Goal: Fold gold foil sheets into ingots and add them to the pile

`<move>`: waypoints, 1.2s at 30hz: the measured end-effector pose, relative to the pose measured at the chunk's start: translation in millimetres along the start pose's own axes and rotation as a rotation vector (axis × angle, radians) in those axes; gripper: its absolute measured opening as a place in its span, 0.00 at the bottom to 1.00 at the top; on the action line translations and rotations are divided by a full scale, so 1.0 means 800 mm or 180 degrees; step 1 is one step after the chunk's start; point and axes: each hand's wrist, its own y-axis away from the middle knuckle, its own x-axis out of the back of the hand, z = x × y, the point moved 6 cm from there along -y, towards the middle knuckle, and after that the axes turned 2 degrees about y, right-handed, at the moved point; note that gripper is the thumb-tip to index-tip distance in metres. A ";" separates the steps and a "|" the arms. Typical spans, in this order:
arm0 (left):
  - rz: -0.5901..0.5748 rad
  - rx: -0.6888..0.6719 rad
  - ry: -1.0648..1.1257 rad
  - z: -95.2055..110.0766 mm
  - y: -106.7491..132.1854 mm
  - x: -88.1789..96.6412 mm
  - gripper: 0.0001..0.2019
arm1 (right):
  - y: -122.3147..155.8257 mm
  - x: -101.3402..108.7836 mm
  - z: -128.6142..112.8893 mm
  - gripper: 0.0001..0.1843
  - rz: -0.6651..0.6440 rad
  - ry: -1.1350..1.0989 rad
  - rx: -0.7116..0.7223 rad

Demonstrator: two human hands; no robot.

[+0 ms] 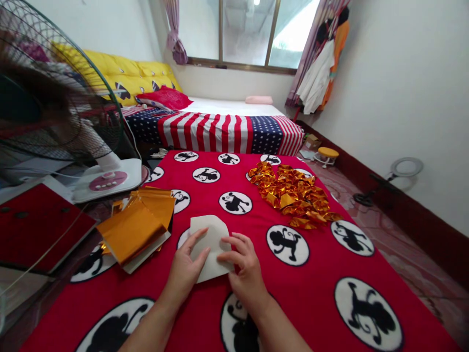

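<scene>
A pale sheet of paper (213, 244) lies on the red cloth in front of me, its far right corner curved. My left hand (188, 256) rests on its left side, thumb and index finger spread apart on top of it. At the right edge my right hand (244, 259) has bent fingers over the paper, with the thumb low by the border, holding that edge. Left of my hands is a stack of gold foil-faced paper sheets (134, 230) with pale backs. Farther off on the right lies a pile of folded shiny gold pieces (289, 193).
The red cloth (252, 215) carries black figures in white circles. A fan (106, 181) with blurred blades stands at the left, near a dark red board (40, 227). Beyond is a bed with a striped cover (212, 132). A yellow stool (327, 152) and a ring-shaped stand (406, 167) are along the right wall.
</scene>
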 end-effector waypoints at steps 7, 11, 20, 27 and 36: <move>0.0302 -0.0386 -0.0145 0.002 0.003 0.007 0.19 | 0.011 0.011 -0.009 0.13 -0.0450 -0.0050 0.0163; 0.0421 -0.0629 -0.0093 0.021 0.009 0.024 0.14 | 0.022 0.019 -0.013 0.10 -0.0553 0.0068 0.0021; -0.0635 -0.0366 0.0141 0.029 0.016 0.012 0.26 | -0.002 0.013 0.020 0.08 -0.0511 0.0250 -0.1173; 0.0004 -0.0241 -0.0913 0.014 -0.002 -0.001 0.18 | -0.032 0.008 0.038 0.06 0.0023 0.1193 -0.1356; -0.0146 -0.0137 -0.2243 0.041 -0.012 -0.004 0.26 | -0.043 0.011 0.036 0.15 0.0073 0.1875 -0.1587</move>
